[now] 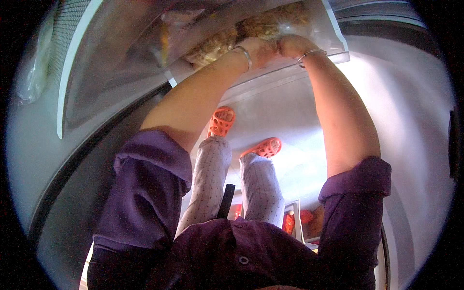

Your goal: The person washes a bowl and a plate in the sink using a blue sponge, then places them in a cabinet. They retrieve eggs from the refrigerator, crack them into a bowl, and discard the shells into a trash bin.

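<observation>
Both hands reach into a pulled-out clear drawer [253, 78] of what looks like a refrigerator or freezer. My left hand [258, 50], with a silver bangle at its wrist, lies over the drawer's front part. Close beside it, my right hand [296, 45], also with a bangle, is bent inward. Both are at clear plastic bags: one bag with pale contents [214, 45] to the left, another with yellowish-brown contents [279, 20] behind the hands. The fingers are blurred and partly hidden, so their grip cannot be told.
A door with a dark seal [72, 163] curves along the left. At upper left a plastic bag [34, 72] lies near a mesh-patterned panel [70, 36]. Below are my feet in orange sandals [222, 122] on a pale floor. A white-framed rack [299, 221] with red items stands behind my legs.
</observation>
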{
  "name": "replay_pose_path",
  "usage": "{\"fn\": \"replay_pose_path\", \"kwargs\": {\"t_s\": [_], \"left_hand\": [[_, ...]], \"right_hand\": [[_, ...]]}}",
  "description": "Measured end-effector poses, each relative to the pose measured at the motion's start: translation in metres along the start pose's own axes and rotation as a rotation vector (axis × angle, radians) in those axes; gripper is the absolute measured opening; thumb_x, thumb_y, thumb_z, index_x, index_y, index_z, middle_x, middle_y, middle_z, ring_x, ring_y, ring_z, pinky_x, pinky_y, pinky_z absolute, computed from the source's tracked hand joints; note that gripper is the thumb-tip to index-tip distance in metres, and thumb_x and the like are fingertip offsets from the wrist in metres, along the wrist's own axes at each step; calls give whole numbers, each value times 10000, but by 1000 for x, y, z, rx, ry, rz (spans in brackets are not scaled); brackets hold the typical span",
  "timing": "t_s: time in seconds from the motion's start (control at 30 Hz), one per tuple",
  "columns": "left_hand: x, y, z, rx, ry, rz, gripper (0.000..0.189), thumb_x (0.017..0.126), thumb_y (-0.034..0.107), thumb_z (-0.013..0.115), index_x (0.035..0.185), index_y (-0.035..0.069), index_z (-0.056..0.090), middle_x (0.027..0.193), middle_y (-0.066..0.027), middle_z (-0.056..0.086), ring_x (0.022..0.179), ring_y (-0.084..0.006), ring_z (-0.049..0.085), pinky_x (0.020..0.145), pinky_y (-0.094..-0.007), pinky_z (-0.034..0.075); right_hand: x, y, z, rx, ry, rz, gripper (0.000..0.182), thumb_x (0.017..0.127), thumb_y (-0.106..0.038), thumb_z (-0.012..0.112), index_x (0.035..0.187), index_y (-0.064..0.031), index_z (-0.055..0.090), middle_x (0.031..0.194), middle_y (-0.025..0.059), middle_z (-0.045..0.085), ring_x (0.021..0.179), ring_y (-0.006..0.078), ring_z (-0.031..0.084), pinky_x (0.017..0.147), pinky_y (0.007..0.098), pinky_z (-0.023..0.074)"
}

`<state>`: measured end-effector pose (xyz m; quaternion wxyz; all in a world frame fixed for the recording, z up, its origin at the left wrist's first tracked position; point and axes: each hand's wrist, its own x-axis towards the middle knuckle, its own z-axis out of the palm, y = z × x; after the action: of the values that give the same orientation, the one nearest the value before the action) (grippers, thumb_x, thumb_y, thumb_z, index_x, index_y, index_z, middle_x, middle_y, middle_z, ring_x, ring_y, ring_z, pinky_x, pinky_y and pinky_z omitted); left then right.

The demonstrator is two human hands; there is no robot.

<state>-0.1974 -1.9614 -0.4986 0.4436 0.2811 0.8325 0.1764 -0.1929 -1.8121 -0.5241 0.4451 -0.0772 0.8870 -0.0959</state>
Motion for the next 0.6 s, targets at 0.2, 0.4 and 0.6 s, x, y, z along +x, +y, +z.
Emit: {"fn": "replay_pose_path", "kwargs": {"t_s": [0.2, 0.4, 0.6], "left_hand": [[19, -14, 10, 477, 58, 204, 234, 853, 237, 510, 909, 98, 690, 911, -122, 681, 873, -286, 653, 734, -361, 521], [27, -10, 22, 525, 90, 73, 237, 859, 225, 490, 930, 118, 690, 947, -110, 679, 901, -273, 651, 746, -377, 521], [41, -10, 32, 563, 56, 25, 244, 875, 221, 480, 963, 124, 686, 1001, -89, 677, 930, -240, 653, 732, -347, 527]], "right_hand": [[5, -14, 1, 5, 30, 51, 380, 793, -353, 622, 1066, -90, 656, 1105, 146, 633, 1055, 296, 596, 902, 417, 473], [19, -6, 12, 17, 26, 5, 436, 752, -382, 663, 1102, -123, 645, 1163, 123, 610, 1119, 290, 561, 920, 430, 462], [-4, -20, 0, -189, 203, 56, 320, 735, -300, 624, 978, -101, 688, 1015, 129, 663, 987, 281, 625, 850, 390, 491]]}}
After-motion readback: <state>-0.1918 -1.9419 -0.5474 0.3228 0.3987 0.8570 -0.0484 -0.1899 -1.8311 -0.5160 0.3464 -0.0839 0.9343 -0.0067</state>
